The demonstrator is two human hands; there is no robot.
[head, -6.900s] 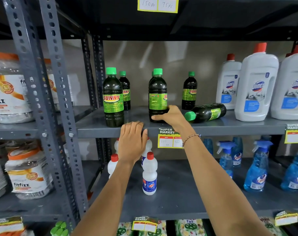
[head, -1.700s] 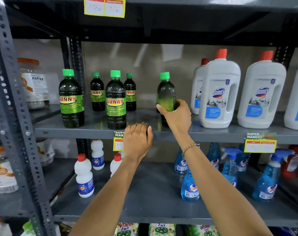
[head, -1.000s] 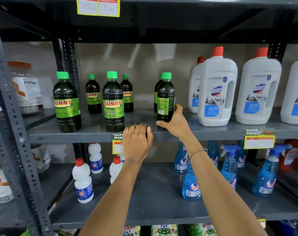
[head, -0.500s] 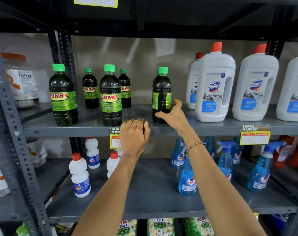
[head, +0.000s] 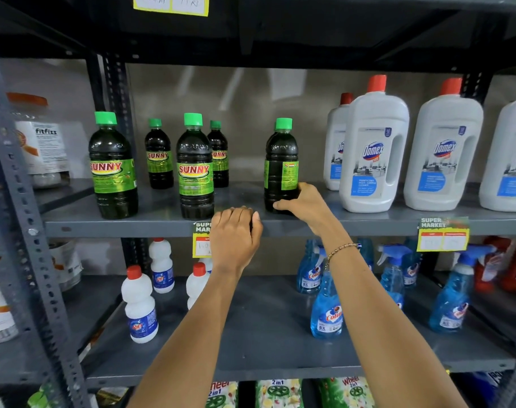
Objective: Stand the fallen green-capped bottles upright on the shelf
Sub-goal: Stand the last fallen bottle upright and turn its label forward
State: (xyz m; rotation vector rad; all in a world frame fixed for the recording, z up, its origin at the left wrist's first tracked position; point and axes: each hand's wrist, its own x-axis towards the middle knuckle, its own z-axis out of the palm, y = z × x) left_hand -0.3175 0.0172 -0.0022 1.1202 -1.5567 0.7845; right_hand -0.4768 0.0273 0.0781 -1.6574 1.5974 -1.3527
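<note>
Several dark green-capped SUNNY bottles stand upright on the grey middle shelf (head: 162, 222). The rightmost green-capped bottle (head: 281, 163) stands upright with its label turned sideways; another bottle is mostly hidden right behind it. My right hand (head: 305, 203) wraps around its base, thumb in front and fingers behind. To its left stand a front bottle (head: 194, 166) and a far-left bottle (head: 112, 166), with two smaller-looking ones at the back (head: 159, 154) (head: 219, 154). My left hand (head: 236, 234) rests with curled fingers on the shelf's front edge, holding nothing.
Big white Domex bottles (head: 374, 148) with red caps crowd the shelf just right of my right hand. Below stand small white red-capped bottles (head: 139, 307) and blue spray bottles (head: 326, 307). Yellow price tags (head: 442, 235) hang on the shelf edge. A grey upright post (head: 24, 231) stands at left.
The right hand stood the bottle on the shelf, opened briefly half a second ago, and now grips its base again. The left hand stayed on the shelf edge.
</note>
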